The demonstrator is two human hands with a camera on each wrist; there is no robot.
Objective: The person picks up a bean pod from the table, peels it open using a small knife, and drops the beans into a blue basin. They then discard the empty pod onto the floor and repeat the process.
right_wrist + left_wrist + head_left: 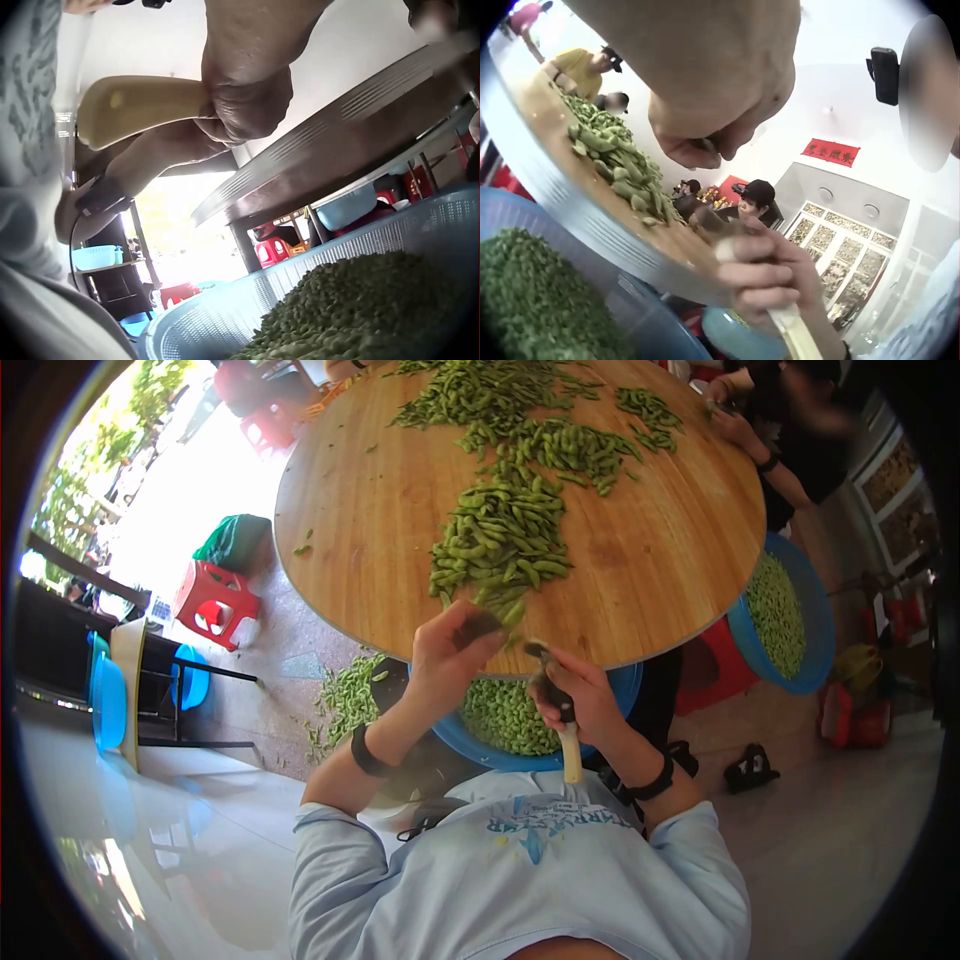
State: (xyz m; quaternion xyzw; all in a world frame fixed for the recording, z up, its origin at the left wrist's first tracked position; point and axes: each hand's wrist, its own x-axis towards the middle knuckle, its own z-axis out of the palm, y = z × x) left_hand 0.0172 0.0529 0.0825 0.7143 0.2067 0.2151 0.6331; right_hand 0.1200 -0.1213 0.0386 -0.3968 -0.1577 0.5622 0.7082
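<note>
My left hand (445, 655) hovers over the table's near edge at the close end of the pile of green soybean pods (500, 535). Its fingers are bent and its thumb and fingertips come close together in the left wrist view; I cannot tell whether something small sits between them. My right hand (590, 705), just to the right, grips a tool with a long cream handle (571, 755), which sticks out below the fist and flares toward its end. The tool's other end is dark and blurred, near the left fingertips. Under both hands, a blue basket (217, 300) holds shelled green beans (505, 715).
The round wooden table (650, 550) bears more pods toward its far side. Another person's hands (735, 425) work at the far right. A second blue basin (815, 630) of beans stands right. Loose green pieces (345, 705) lie on the floor at left, near a red stool (215, 600).
</note>
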